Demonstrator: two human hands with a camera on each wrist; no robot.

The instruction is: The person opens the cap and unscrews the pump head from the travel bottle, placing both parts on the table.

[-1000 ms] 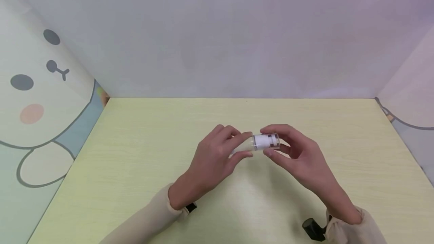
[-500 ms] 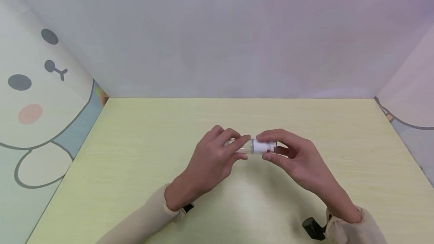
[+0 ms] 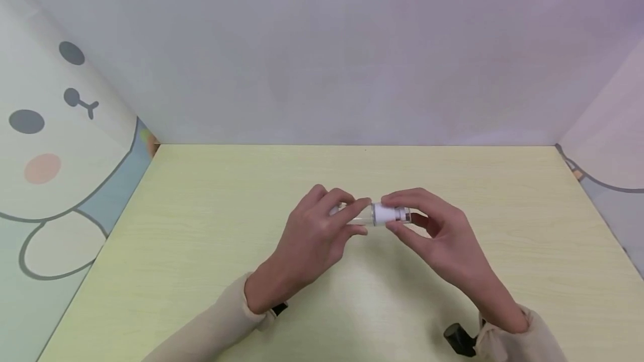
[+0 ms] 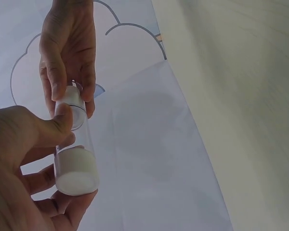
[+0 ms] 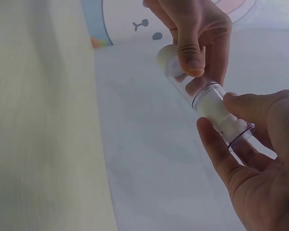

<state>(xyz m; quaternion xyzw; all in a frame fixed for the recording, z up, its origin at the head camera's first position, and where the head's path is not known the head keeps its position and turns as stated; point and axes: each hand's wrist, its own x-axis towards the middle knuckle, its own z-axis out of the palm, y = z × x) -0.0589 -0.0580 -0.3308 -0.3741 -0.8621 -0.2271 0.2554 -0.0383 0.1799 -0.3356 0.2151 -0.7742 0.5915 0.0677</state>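
A small clear cylindrical pump bottle (image 3: 363, 219) is held up lengthwise above the table, its long axis running left to right in the head view. My left hand (image 3: 314, 233) grips its clear body; the left wrist view shows a white base part (image 4: 77, 171) at that end. With thumb and fingers, my right hand (image 3: 443, 233) pinches the white pump top (image 3: 384, 214) at the other end. In the right wrist view, a clear cap (image 5: 241, 137) surrounds that top and meets the body at a ring. Left fingers cover part of the body.
Below both hands lies a pale wood-grain table (image 3: 226, 183). A plain grey-white wall panel (image 3: 322, 60) rises behind it, and a cartoon-printed panel (image 3: 50, 144) stands at the left. A black wrist device (image 3: 460, 339) sticks out beside the right sleeve.
Over the last second, the bottle and both hands have shifted slightly left and down in the head view. The right fingers have moved a little closer to the ring. Both hands keep their hold.
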